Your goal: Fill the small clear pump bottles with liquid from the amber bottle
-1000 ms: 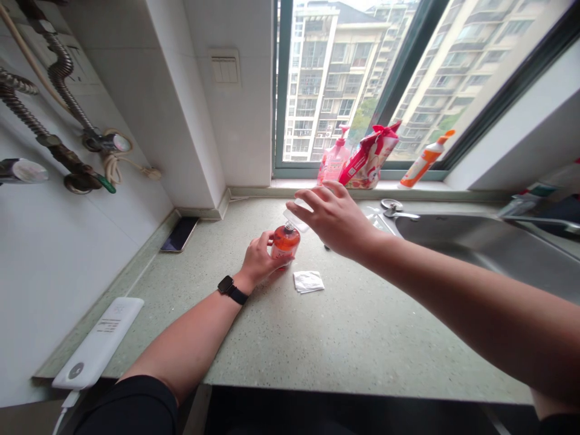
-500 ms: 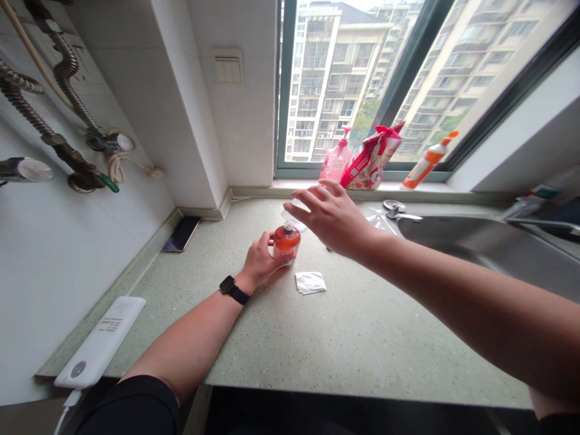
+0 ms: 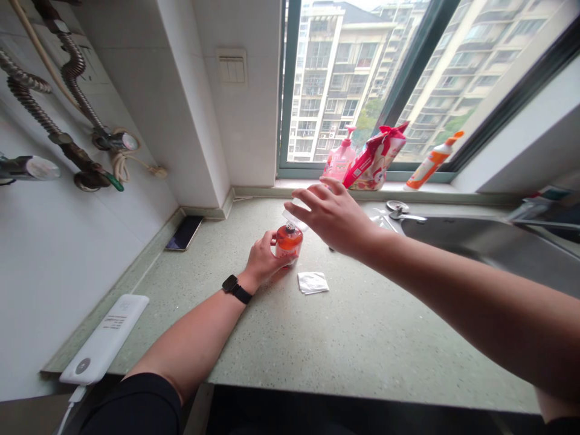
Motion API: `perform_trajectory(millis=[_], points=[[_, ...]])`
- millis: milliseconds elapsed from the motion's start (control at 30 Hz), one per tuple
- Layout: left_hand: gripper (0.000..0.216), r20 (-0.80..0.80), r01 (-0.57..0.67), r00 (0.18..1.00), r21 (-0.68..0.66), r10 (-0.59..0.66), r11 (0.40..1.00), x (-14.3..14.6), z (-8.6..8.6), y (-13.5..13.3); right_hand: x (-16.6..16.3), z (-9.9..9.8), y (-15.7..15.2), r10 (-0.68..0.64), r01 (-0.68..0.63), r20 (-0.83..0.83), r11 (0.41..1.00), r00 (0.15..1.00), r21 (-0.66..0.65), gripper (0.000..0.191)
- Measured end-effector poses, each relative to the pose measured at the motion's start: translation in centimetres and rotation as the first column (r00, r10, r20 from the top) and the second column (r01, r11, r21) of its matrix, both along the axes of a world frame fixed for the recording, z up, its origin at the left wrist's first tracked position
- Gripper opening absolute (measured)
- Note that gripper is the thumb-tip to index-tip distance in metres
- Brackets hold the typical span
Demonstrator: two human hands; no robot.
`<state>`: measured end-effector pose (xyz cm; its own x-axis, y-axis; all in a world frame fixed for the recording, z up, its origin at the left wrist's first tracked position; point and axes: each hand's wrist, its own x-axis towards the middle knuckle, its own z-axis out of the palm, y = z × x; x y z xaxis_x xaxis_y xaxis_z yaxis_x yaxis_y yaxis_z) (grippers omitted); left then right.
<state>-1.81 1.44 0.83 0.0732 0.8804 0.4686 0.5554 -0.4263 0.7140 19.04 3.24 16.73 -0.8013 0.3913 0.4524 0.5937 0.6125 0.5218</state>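
A small bottle of orange-red liquid (image 3: 289, 240) stands upright on the speckled green countertop (image 3: 353, 338). My left hand (image 3: 261, 261), with a black watch on the wrist, is wrapped round its lower part. My right hand (image 3: 333, 216) hovers just above and right of the bottle's open neck, fingers curled round a small clear container (image 3: 293, 216) tilted toward the opening. A folded white paper square (image 3: 312, 282) lies on the counter just right of the bottle.
A steel sink (image 3: 489, 241) lies to the right. On the window sill stand a pink pump bottle (image 3: 339, 158), a red pouch (image 3: 374, 158) and an orange bottle (image 3: 430, 162). A phone (image 3: 183, 233) and a white power bank (image 3: 105, 339) lie along the left wall.
Both hands and the bottle keep their pose. Only the view has shifted slightly, so everything sits a little to the right.
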Motion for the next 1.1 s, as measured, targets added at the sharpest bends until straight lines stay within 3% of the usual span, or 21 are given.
perform_trajectory(millis=[1100], points=[[0.061, 0.035, 0.006, 0.999, -0.033, -0.005, 0.999, -0.2, 0.0, 0.1, -1.5, 1.1, 0.2, 0.044, -0.051, 0.089, 0.995, 0.995, 0.08, 0.036]])
